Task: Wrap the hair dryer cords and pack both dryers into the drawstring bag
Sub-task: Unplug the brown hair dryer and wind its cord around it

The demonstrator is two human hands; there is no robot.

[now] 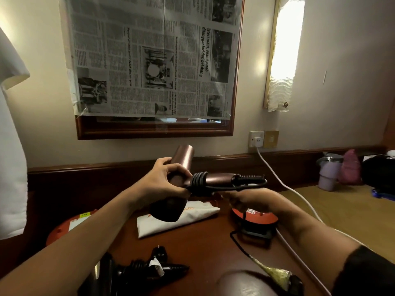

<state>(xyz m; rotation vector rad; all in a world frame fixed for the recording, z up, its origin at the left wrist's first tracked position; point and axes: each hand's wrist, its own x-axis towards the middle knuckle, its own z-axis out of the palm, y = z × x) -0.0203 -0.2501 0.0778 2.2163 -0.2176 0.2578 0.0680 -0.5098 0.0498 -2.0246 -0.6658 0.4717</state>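
Grip on dryer point(183, 165), above bag point(192, 218)

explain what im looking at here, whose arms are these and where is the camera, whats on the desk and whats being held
There is no machine here: the arms belong to a person, and the single picture comes from a camera worn on their head, looking forward and down.

The left hand grips the barrel of a bronze hair dryer. Its black cord is coiled around the handle, and the right hand holds the cord's loose end under it.

On the dark wooden desk lie a white drawstring bag, an orange object with a label, and, near the bottom edge, a second black dryer with its plug. A white cable runs from the wall socket.
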